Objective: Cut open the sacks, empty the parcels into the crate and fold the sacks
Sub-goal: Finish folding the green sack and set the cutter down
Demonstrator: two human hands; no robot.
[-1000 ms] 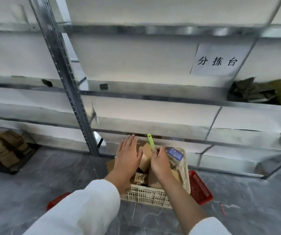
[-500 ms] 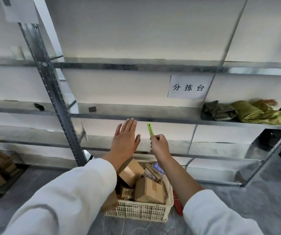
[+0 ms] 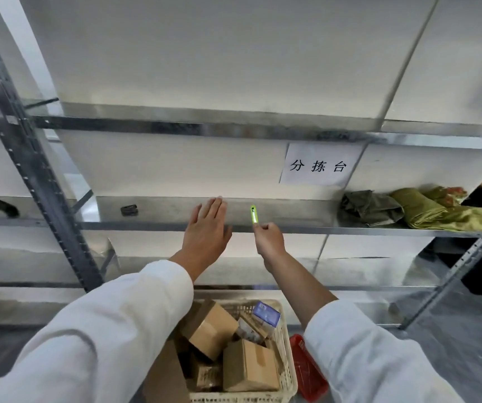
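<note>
Steel shelving: folded green sacks are laid at the right end of the middle shelf. Cream lattice crate, set on the floor below the shelf's front edge, is filled with cardboard parcels. Left hand is held flat at the shelf's front edge, fingers straight, nothing gripped; right hand is curled, with a green cutter pinched upright at its fingertips.

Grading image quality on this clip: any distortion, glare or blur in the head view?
Head view: wide-angle bending curves the metal shelf and upright; the green cutter glows overexposed, detail washed out; left hand and right hand are mildly soft; the paper sign is legible.
</note>
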